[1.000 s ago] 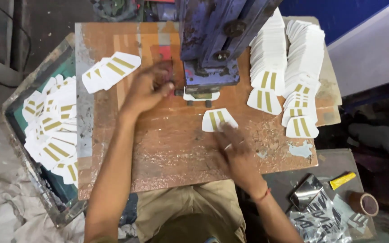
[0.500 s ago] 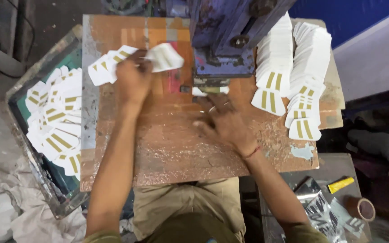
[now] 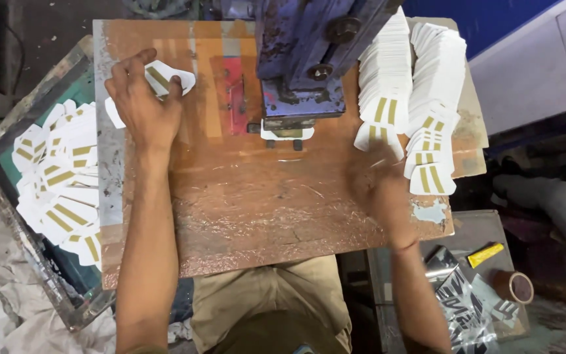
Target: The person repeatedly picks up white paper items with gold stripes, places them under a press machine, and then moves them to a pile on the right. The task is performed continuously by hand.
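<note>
My left hand (image 3: 140,105) rests at the far left of the wooden board (image 3: 257,196), fingers pressed on a small pile of white cut-out pieces with gold stripes (image 3: 165,77). My right hand (image 3: 381,174) is blurred at the right, touching a white striped piece (image 3: 369,136) at the foot of the fanned stacks (image 3: 407,78). Another white piece (image 3: 287,134) sits under the head of the blue press (image 3: 309,59).
A tray (image 3: 8,124) to the left of the board holds several finished striped pieces (image 3: 60,183). Lower right lie printed black-and-white scraps (image 3: 466,301), a roll of tape (image 3: 513,286) and a yellow tool (image 3: 485,254). My lap is below the board.
My left hand carried a piece from the press leftward and set it on the pile. My right hand moved from the board's middle to the stacks on the right.
</note>
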